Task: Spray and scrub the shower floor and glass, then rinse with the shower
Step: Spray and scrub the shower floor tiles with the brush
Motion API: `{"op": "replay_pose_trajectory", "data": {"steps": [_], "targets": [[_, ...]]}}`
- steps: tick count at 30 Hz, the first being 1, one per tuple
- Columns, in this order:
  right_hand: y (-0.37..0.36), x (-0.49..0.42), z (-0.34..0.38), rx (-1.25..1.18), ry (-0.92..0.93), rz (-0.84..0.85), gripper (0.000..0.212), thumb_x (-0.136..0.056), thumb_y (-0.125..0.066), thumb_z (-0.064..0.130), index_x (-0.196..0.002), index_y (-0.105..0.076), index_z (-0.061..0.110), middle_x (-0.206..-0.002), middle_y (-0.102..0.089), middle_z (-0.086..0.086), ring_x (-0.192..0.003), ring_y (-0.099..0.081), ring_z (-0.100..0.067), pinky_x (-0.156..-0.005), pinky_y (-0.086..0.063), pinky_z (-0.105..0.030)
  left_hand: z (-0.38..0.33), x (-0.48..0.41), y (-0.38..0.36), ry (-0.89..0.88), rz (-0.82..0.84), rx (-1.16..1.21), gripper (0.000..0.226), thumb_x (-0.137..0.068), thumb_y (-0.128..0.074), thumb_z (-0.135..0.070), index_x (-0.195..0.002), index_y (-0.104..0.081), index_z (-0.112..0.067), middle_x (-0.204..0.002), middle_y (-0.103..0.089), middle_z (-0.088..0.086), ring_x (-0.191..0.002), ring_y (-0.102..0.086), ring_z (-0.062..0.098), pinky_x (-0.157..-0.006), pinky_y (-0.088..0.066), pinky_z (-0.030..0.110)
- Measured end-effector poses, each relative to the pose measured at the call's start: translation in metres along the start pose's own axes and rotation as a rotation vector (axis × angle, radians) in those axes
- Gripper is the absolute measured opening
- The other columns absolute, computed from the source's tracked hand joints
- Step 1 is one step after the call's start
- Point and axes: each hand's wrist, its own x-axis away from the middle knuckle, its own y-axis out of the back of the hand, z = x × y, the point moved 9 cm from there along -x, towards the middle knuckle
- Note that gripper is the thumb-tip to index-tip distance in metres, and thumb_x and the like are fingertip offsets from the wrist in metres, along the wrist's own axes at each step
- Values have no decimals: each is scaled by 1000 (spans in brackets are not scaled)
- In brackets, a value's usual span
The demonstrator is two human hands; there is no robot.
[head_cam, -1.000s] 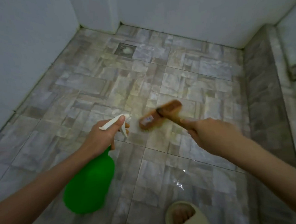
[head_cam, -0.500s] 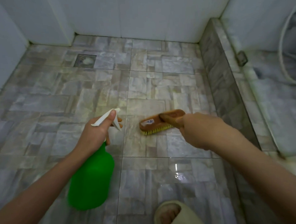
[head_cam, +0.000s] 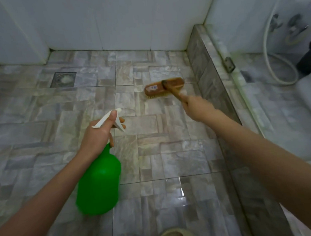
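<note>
Head view. Gripped the green spray bottle (head_cam: 98, 182) by its neck in the left hand (head_cam: 98, 135), carried above the shower floor (head_cam: 161, 135). Clamped the right hand (head_cam: 199, 108) round the handle of the wooden brush (head_cam: 163, 87), hands well apart. Pushed the brush head away from mid-floor within the last second, bristles down on tile just beside the raised curb (head_cam: 208, 79). Judged as scrubbing under way, with the patch near the drain (head_cam: 63, 79) and the rinse not yet done.

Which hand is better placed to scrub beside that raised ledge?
Probably right: the right hand grips the brush, bristles on the floor beside the ledge; the left hand holds the spray bottle.
</note>
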Motion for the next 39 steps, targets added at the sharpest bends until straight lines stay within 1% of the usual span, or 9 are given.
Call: {"op": "replay_pose_trajectory", "data": {"steps": [5, 10, 14, 19, 22, 26, 30, 35, 39], "targets": [[35, -18, -28, 66, -204, 141, 20, -91, -47, 9, -97, -64, 1, -60, -59, -12, -38, -51, -21, -40, -38, -19, -6, -25, -7, -11, -19, 25, 32, -89, -44, -66, -80, -73, -54, -96, -77, -4, -88, -63, 53, -46, -46, 30], [29, -60, -31, -106, -70, -35, 36, -99, -37, 23, -133, -51, 23, -94, -64, -15, -63, -56, -27, -55, -43, -27, -17, -47, -7, -39, -58, 42, 35, -87, -45, -68, -84, -74, -48, -96, -77, -3, -90, -65, 50, -47, -45, 29], [47, -88, -25, -201, -156, 10, 14, -96, -41, 12, -89, -54, 16, -67, -58, -17, -49, -52, -25, -49, -42, -26, -23, -71, 0, -49, -88, 41, 25, -97, -44, -57, -102, -66, -47, -100, -77, 0, -90, -66, 44, -46, -47, 28], [43, -155, -3, -241, -62, -92, 61, -98, -30, 11, -149, -19, 42, -101, -59, -21, -54, -49, -24, -49, -43, -32, -38, -95, 9, -83, -112, 42, 33, -99, -43, -52, -84, -72, -53, -94, -77, -4, -78, -65, 42, -50, -47, 31], [61, -178, 6, -236, -121, -95, 56, -93, -36, 4, -144, -38, 25, -99, -60, -20, -57, -50, -24, -44, -36, -27, -40, -111, 16, -97, -131, 63, 36, -98, -42, -55, -76, -70, -60, -94, -77, -4, -64, -59, 38, -52, -45, 31], [87, -180, 21, -104, -167, -28, 17, -89, -45, 1, -94, -61, 0, -58, -51, -10, -44, -43, -22, -44, -35, -23, -36, -125, 24, -89, -162, 73, 35, -98, -43, -56, -76, -70, -60, -95, -77, -4, -77, -62, 49, -50, -45, 30], [77, -204, 50, -138, -19, -78, 57, -95, -36, 2, -147, -34, 24, -79, -48, -7, -51, -43, -20, -43, -34, -25, -28, -129, 38, -85, -202, 103, 33, -94, -44, -61, -75, -72, -57, -94, -77, -7, -80, -63, 51, -55, -46, 33], [89, -196, 80, -27, -40, -20, 23, -92, -51, 20, -81, -66, 5, -57, -57, -9, -46, -49, -23, -50, -40, -23, -15, -129, 61, -80, -221, 91, 32, -94, -42, -63, -77, -69, -62, -100, -76, -1, -64, -64, 36, -55, -45, 32], [68, -209, 122, -83, 120, -80, 39, -96, -38, 7, -133, -49, 16, -83, -56, -16, -56, -52, -24, -44, -41, -26, -10, -126, 81, -70, -272, 109, 32, -91, -43, -65, -77, -71, -58, -95, -77, 0, -83, -66, 49, -54, -45, 33]]}}
